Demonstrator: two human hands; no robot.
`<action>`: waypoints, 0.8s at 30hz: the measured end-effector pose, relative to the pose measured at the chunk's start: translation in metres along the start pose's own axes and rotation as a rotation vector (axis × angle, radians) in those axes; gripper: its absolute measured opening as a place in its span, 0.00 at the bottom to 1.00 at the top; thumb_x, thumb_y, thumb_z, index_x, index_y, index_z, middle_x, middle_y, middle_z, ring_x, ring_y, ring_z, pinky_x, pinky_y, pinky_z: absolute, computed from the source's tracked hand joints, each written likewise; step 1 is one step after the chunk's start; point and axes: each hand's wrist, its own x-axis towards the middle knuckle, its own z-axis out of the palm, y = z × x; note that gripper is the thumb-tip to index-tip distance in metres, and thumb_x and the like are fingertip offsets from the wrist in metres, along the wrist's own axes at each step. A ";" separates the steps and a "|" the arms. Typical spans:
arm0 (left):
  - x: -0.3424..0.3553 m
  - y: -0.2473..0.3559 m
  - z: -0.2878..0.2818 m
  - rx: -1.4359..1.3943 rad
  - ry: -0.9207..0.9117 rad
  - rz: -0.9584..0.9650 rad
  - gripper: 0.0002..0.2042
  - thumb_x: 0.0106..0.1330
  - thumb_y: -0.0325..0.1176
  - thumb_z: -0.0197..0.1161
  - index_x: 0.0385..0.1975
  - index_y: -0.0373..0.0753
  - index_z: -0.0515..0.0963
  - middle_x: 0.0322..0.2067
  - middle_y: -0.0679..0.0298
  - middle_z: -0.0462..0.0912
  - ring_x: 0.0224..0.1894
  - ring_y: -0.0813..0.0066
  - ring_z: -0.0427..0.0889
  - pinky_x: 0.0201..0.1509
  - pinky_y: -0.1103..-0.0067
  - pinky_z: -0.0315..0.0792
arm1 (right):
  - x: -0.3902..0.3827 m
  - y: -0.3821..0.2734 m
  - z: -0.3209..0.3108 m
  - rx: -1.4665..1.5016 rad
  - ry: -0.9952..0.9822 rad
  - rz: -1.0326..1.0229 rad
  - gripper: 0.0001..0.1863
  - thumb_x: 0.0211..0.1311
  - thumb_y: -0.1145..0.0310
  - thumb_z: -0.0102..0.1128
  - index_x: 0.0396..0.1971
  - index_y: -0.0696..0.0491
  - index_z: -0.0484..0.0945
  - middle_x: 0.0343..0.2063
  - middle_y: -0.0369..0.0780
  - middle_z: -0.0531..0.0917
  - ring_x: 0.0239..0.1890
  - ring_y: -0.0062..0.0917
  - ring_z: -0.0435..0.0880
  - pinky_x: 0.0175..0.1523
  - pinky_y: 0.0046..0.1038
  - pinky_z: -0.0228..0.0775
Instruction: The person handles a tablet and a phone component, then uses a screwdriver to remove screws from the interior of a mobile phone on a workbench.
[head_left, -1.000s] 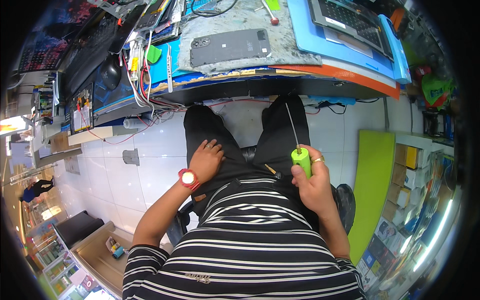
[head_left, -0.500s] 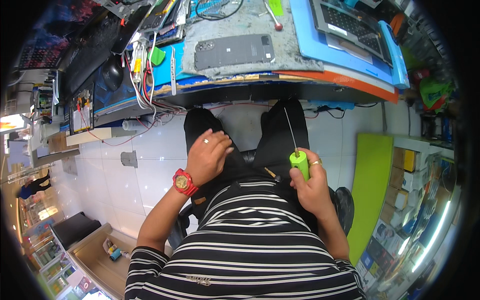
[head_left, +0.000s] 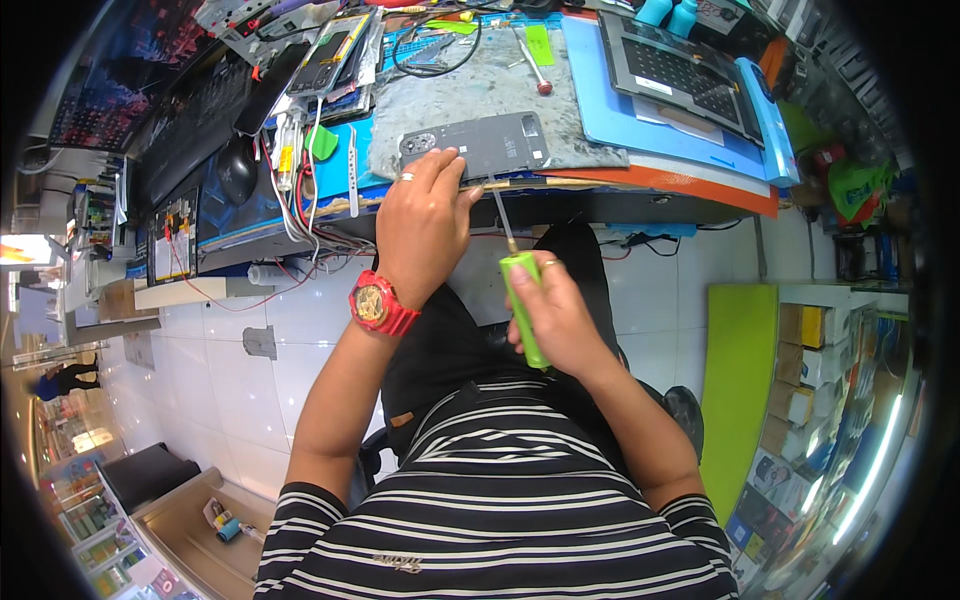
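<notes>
Raised from the lap (head_left: pixel 430 350), the left hand (head_left: pixel 425 225) is laid, fingers extended, on the phone (head_left: pixel 490 145) atop the mat (head_left: pixel 575 125), the screwdriver (head_left: pixel 517 265) is clasped by the right hand (head_left: pixel 565 325), and scratches could be caused by slipping.

A grey mat (head_left: pixel 575 125) carries a dark phone (head_left: pixel 487 146).
</notes>
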 end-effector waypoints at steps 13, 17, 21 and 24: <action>0.009 -0.015 -0.007 -0.033 0.012 0.018 0.12 0.62 0.35 0.77 0.40 0.36 0.90 0.47 0.61 0.91 0.49 0.58 0.90 0.56 0.66 0.82 | 0.015 0.013 0.014 0.018 0.049 0.006 0.23 0.83 0.50 0.52 0.52 0.59 0.71 0.28 0.39 0.78 0.17 0.21 0.80 0.21 0.25 0.72; 0.010 -0.014 -0.008 -0.052 -0.014 -0.017 0.12 0.61 0.36 0.77 0.38 0.35 0.89 0.46 0.60 0.91 0.48 0.58 0.90 0.54 0.67 0.82 | 0.015 0.016 0.011 -0.033 0.056 -0.015 0.24 0.83 0.50 0.52 0.52 0.60 0.72 0.27 0.39 0.79 0.18 0.21 0.81 0.21 0.25 0.72; 0.011 -0.014 -0.008 -0.037 -0.002 0.005 0.12 0.61 0.36 0.78 0.38 0.35 0.89 0.46 0.60 0.92 0.47 0.58 0.90 0.52 0.68 0.82 | 0.015 0.015 0.011 -0.045 0.055 -0.038 0.24 0.83 0.50 0.52 0.52 0.60 0.72 0.26 0.39 0.79 0.17 0.22 0.81 0.21 0.25 0.72; 0.013 -0.012 -0.009 -0.030 -0.012 -0.003 0.12 0.61 0.37 0.77 0.37 0.35 0.89 0.45 0.60 0.92 0.47 0.59 0.90 0.51 0.68 0.83 | 0.014 0.016 0.010 -0.043 0.057 -0.033 0.24 0.83 0.50 0.52 0.52 0.60 0.72 0.27 0.39 0.79 0.17 0.21 0.81 0.21 0.25 0.72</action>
